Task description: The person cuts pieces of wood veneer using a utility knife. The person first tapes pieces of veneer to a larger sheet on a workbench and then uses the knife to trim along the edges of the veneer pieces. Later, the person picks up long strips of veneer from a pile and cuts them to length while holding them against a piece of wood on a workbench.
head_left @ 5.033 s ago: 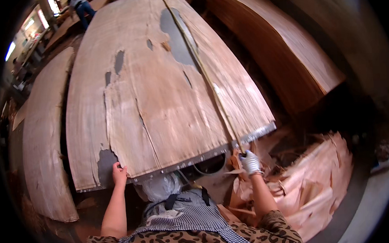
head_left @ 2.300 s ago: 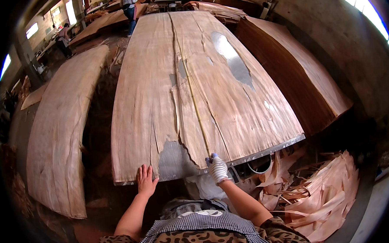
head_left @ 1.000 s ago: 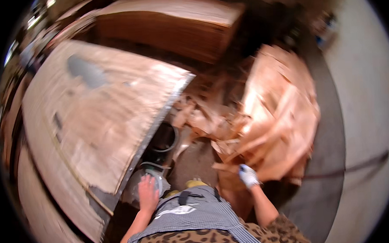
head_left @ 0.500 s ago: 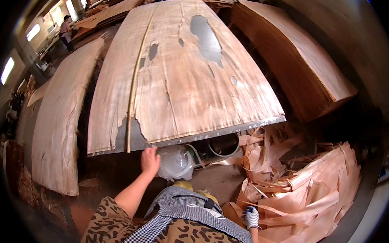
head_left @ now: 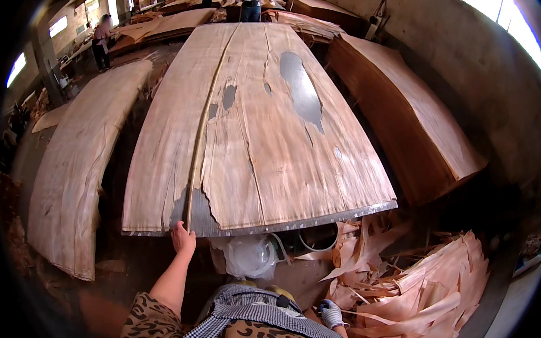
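Note:
A long wood veneer sheet (head_left: 295, 174) with several ragged holes lies on the grey metal-topped table (head_left: 303, 226) ahead of me. Lengthwise along its left part runs a long thin wooden stick (head_left: 193, 172), whose near end reaches the table's front edge. At that end my bare left hand (head_left: 182, 238) is closed, thumb and forefinger about the stick. My right hand (head_left: 332, 314), in a white and blue knit glove, hangs low beside my apron, above the veneer scraps. Its fingers are curled; whatever they may hold is hidden.
Torn veneer scraps (head_left: 421, 295) pile up at the lower right. Under the table edge are a clear plastic bag (head_left: 250, 257) and a round container (head_left: 319, 236). Veneer stacks flank the table, left (head_left: 83, 171) and right (head_left: 401, 115). Two people (head_left: 250, 4) (head_left: 101, 43) stand farther back.
My left hand has moved left along the table edge and closed on the stick's near end. My head view has tilted up. The gloved hand stays low by the apron.

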The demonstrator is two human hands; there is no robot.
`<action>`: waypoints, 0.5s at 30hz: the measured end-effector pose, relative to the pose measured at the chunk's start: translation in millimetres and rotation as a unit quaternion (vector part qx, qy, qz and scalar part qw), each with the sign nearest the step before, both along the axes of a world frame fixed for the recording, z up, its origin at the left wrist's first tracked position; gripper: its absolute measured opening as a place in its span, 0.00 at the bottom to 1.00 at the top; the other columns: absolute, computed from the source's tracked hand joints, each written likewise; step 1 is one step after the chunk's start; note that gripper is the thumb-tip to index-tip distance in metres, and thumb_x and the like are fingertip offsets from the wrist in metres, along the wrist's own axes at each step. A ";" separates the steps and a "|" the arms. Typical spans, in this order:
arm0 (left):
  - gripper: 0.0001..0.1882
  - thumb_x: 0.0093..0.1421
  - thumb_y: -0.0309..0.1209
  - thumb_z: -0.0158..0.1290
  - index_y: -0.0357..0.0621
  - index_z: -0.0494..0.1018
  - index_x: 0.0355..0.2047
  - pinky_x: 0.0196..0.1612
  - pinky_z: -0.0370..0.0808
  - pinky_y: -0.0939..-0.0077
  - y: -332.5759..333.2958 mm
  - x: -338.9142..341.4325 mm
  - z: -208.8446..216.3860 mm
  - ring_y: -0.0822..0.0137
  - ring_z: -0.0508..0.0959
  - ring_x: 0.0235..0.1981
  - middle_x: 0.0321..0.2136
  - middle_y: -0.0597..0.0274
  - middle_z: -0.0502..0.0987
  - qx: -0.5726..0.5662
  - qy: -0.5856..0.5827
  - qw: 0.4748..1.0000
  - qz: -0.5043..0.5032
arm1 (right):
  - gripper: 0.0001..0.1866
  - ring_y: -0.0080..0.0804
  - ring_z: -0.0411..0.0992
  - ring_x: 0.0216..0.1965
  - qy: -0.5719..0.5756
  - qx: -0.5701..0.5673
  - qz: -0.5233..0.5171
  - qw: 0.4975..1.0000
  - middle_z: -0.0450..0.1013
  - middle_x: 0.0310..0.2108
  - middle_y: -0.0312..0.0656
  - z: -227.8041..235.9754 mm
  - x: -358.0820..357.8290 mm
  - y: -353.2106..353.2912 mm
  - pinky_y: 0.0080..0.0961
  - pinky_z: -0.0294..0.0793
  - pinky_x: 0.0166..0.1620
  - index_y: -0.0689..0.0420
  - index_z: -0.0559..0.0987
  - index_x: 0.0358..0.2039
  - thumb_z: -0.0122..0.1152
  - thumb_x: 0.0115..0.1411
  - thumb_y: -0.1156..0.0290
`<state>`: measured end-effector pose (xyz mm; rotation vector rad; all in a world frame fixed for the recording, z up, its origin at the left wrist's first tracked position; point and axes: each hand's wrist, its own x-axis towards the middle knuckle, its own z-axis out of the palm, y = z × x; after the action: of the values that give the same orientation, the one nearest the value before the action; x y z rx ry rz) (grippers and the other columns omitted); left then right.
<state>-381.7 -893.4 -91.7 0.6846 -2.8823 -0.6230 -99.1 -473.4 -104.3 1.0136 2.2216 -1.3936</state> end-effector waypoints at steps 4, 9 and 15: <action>0.19 0.44 0.30 0.57 0.44 0.65 0.36 0.47 0.64 0.64 -16.2 -6.6 -10.4 0.52 0.66 0.44 0.36 0.53 0.70 0.001 -0.039 0.998 -0.040 | 0.12 0.25 0.71 0.21 0.010 -0.013 0.005 1.000 0.73 0.24 0.42 -2.8 -20.3 -27.0 0.20 0.70 0.23 0.61 0.72 0.40 0.46 0.54 0.78; 0.11 0.47 0.29 0.52 0.42 0.64 0.31 0.29 0.71 0.66 -31.4 -14.2 -18.4 0.57 0.73 0.24 0.23 0.56 0.72 0.068 0.044 0.994 -0.070 | 0.13 0.26 0.71 0.22 -0.015 -0.034 0.046 0.998 0.74 0.26 0.44 -11.0 -40.7 -57.6 0.21 0.70 0.25 0.60 0.71 0.42 0.47 0.54 0.76; 0.10 0.55 0.35 0.47 0.43 0.65 0.23 0.14 0.58 0.81 -44.3 -25.8 -4.6 0.79 0.60 0.11 0.10 0.70 0.60 0.480 0.006 0.877 0.034 | 0.15 0.30 0.73 0.27 -0.054 -0.014 0.100 0.993 0.74 0.28 0.46 11.3 -58.1 -86.3 0.22 0.71 0.30 0.60 0.70 0.44 0.48 0.54 0.75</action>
<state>-407.5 -937.7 -96.2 0.8296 -2.3527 -2.0570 -157.1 -559.7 -93.0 0.8098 2.1519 -1.2504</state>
